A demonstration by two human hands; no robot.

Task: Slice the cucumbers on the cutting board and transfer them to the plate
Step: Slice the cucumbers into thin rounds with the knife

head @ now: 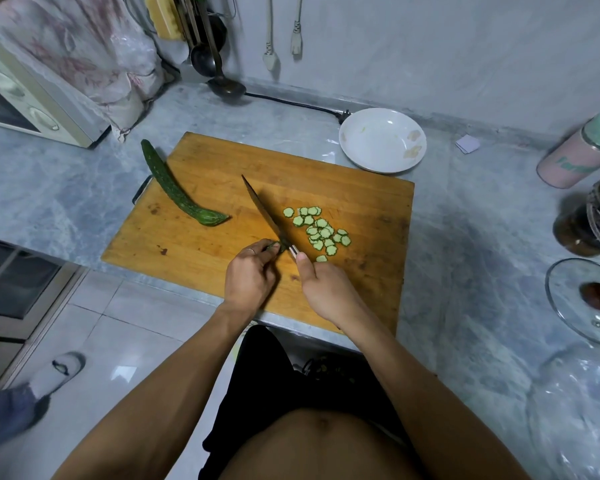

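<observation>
A short cucumber stub was held down near the front of a worn wooden cutting board, which was laid on a grey marbled table against a pale wall; a whole dark green cucumber, long and curved, was rested across the board's far left corner, its tip past the edge; pale scalloped slices were scattered just right of the blade. The stub was pinched by the curled fingers of the left hand; the handle of a long dark knife was gripped by the right hand, thumb extended along its top, the blade angled away to the left and set against the stub; both forearms were stretched forward, the hands close together. A shallow white plate was placed at the board's far right corner; a glass lid and jars were seen at the right, and a cream oven at the left.
</observation>
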